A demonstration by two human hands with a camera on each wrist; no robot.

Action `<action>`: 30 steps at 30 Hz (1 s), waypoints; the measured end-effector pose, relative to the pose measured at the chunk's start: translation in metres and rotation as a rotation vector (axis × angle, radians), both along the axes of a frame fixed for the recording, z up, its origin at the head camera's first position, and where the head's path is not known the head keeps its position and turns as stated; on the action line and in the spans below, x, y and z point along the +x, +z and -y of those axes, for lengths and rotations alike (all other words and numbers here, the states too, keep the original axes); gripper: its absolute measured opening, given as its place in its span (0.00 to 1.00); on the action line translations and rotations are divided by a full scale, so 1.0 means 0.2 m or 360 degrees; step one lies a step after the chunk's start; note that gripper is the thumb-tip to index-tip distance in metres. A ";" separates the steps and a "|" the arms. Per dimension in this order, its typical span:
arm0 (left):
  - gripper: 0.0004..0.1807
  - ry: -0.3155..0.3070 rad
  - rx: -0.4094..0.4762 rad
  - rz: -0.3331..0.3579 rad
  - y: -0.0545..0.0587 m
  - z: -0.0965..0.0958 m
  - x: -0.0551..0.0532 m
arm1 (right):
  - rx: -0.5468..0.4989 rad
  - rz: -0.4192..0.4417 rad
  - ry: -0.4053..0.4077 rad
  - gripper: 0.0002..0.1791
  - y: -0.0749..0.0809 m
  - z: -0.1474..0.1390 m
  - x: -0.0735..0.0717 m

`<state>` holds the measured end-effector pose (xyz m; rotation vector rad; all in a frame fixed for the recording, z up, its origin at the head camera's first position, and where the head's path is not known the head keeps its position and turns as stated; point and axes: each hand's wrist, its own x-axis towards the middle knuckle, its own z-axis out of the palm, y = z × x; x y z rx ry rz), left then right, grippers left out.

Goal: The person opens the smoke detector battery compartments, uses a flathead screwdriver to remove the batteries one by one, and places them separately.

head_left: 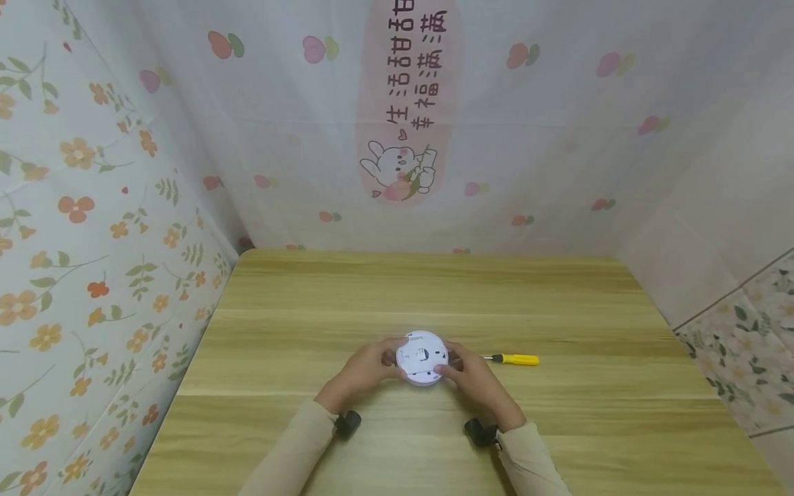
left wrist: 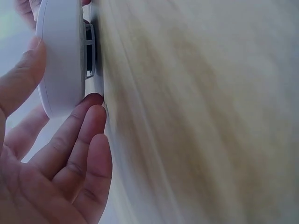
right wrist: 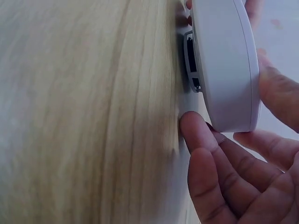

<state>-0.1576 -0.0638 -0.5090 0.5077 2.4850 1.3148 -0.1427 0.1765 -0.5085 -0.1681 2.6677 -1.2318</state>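
Observation:
A round white smoke detector [head_left: 422,357] is held just above the table between both hands, its flat back with slots and a label facing up. In the left wrist view its smooth side wall [left wrist: 63,56] shows, and a vented dome [left wrist: 89,51] points down at the tabletop. My left hand [head_left: 367,366] grips the left edge, thumb on the back and fingers underneath. Opposite it, my right hand [head_left: 476,377] grips the right edge in the same way; the right wrist view shows its thumb on the detector's rim [right wrist: 250,70]. The fingertips beneath are partly hidden.
A screwdriver with a yellow handle [head_left: 521,359] lies on the wooden table [head_left: 434,286], just right of the right hand, its tip partly hidden by that hand. Patterned curtains [head_left: 279,138] hang behind and to the left of the table. Black wrist cameras [head_left: 480,433] sit at both cuffs.

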 end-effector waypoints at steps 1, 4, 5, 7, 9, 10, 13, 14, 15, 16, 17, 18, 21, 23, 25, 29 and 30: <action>0.36 0.0003 -0.0011 -0.0009 0.00 0.00 0.00 | 0.0000 -0.0006 0.0002 0.30 0.00 0.00 0.00; 0.35 0.0016 -0.0042 -0.0023 0.01 0.00 0.00 | 0.0005 -0.0023 0.0001 0.30 0.01 0.01 0.00; 0.35 0.0019 -0.0061 -0.0034 0.01 0.00 0.00 | 0.0009 -0.0026 0.0003 0.30 0.01 0.01 0.00; 0.35 0.0030 -0.0110 -0.0063 0.02 0.00 -0.01 | 0.0025 -0.0037 0.0004 0.30 0.01 0.01 0.00; 0.35 0.0038 -0.0164 -0.0090 0.04 0.00 -0.01 | 0.0044 -0.0042 0.0001 0.30 0.01 0.02 -0.01; 0.35 0.0040 -0.0192 -0.0101 0.04 0.00 -0.02 | 0.0047 -0.0046 -0.0001 0.30 0.01 0.02 -0.01; 0.35 0.0032 -0.0246 -0.0118 0.05 -0.01 -0.02 | 0.0043 -0.0040 -0.0020 0.29 0.01 0.02 -0.01; 0.35 0.0033 -0.0254 -0.0114 0.05 -0.01 -0.02 | 0.0036 -0.0037 -0.0025 0.29 0.01 0.02 -0.01; 0.35 0.0031 -0.0257 -0.0116 0.05 -0.01 -0.02 | 0.0025 -0.0035 -0.0028 0.29 0.01 0.02 -0.01; 0.35 0.0030 -0.0263 -0.0117 0.05 -0.01 -0.02 | 0.0014 -0.0035 -0.0029 0.29 0.01 0.02 0.00; 0.35 0.0026 -0.0265 -0.0124 0.05 -0.01 -0.02 | 0.0000 -0.0032 -0.0029 0.29 0.01 0.01 0.00; 0.35 0.0027 -0.0267 -0.0127 0.05 -0.01 -0.02 | -0.0007 -0.0034 -0.0029 0.29 0.01 0.01 0.00; 0.35 0.0026 -0.0285 -0.0144 0.05 -0.01 -0.02 | -0.0011 -0.0041 -0.0026 0.29 0.01 0.02 0.00; 0.36 0.0027 -0.0290 -0.0154 0.04 -0.01 -0.03 | -0.0004 -0.0041 -0.0026 0.29 0.01 0.02 0.00; 0.35 0.0032 -0.0291 -0.0154 0.04 -0.01 -0.03 | 0.0006 -0.0045 -0.0022 0.29 0.01 0.02 0.00; 0.35 0.0027 -0.0278 -0.0144 0.05 0.00 -0.03 | 0.0019 -0.0068 -0.0008 0.28 0.01 0.02 0.00; 0.34 0.0022 -0.0281 -0.0145 0.05 0.01 -0.03 | 0.0023 -0.0075 -0.0003 0.28 0.01 0.02 0.00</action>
